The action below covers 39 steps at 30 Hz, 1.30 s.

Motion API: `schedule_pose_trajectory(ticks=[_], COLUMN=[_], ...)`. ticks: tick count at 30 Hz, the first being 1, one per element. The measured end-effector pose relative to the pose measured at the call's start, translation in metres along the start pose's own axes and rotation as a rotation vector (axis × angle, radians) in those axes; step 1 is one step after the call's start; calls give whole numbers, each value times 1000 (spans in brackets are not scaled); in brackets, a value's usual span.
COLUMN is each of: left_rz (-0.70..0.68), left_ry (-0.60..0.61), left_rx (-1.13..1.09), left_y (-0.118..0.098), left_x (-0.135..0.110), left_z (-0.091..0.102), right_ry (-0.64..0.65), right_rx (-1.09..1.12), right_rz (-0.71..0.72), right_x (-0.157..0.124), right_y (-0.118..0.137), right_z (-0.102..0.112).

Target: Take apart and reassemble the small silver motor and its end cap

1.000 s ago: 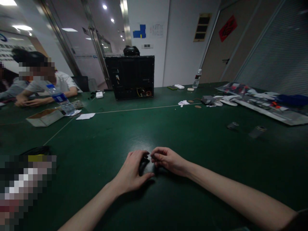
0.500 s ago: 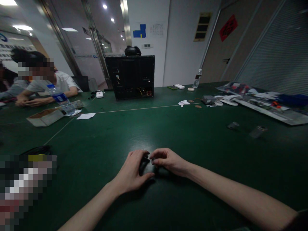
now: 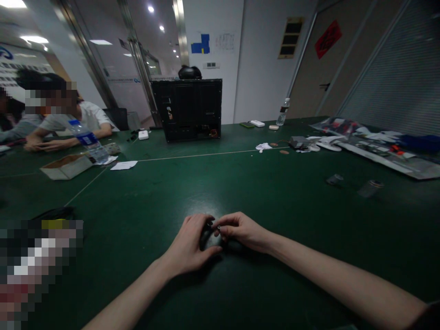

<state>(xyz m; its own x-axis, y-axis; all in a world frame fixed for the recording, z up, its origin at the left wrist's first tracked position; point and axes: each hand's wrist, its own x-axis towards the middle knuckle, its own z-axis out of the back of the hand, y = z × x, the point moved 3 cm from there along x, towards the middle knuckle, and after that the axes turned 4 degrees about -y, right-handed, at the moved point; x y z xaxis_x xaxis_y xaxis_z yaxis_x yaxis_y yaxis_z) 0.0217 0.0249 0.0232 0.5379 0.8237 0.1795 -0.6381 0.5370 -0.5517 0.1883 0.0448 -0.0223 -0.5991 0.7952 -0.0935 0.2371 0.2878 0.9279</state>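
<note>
My left hand [image 3: 190,244] rests on the green table [image 3: 192,183], its fingers curved and its thumb well apart from them. Close against its fingertips is my right hand [image 3: 240,230], thumb and forefinger pinched together. Between those two fingers shows a small dark metal part [image 3: 219,228], too small to name more closely. The fingertips of both hands nearly meet, and the shaded gap between them partly hides what lies there.
Two clear cylindrical containers [image 3: 371,188] lie to the right. Tools and bags cover a board [image 3: 409,172] beyond them. A black cabinet [image 3: 192,107] stands at the back. Left are an open box [image 3: 65,169], a water bottle [image 3: 91,144] and a seated person [image 3: 91,117].
The right forefinger and thumb have shifted slightly around the small dark metal part. The left hand stays in almost the same place.
</note>
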Motion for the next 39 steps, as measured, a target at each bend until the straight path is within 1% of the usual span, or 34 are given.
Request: schedule_pose_trajectory(ticks=[5, 10, 16, 25, 29, 34, 39], left_rz=[15, 6, 8, 13, 1, -22, -5], left_ry=[-6, -24, 1, -5, -3, -35, -12], left_rx=[9, 11, 16, 19, 10, 6, 10], left_y=[2, 4, 2, 0, 2, 4, 4], left_x=[0, 0, 0, 1, 1, 0, 1], left_z=[-2, -4, -2, -2, -2, -4, -5], right_ry=[-6, 16, 10, -2, -8, -9, 1], right_rx=[36, 51, 38, -4, -31, -22, -9], right_rz=[24, 5, 15, 9, 24, 17, 14], right_x=[2, 2, 1, -3, -3, 0, -1], right_y=[-3, -6, -2, 5, 3, -2, 0], right_z=[1, 3, 1, -2, 0, 2, 1])
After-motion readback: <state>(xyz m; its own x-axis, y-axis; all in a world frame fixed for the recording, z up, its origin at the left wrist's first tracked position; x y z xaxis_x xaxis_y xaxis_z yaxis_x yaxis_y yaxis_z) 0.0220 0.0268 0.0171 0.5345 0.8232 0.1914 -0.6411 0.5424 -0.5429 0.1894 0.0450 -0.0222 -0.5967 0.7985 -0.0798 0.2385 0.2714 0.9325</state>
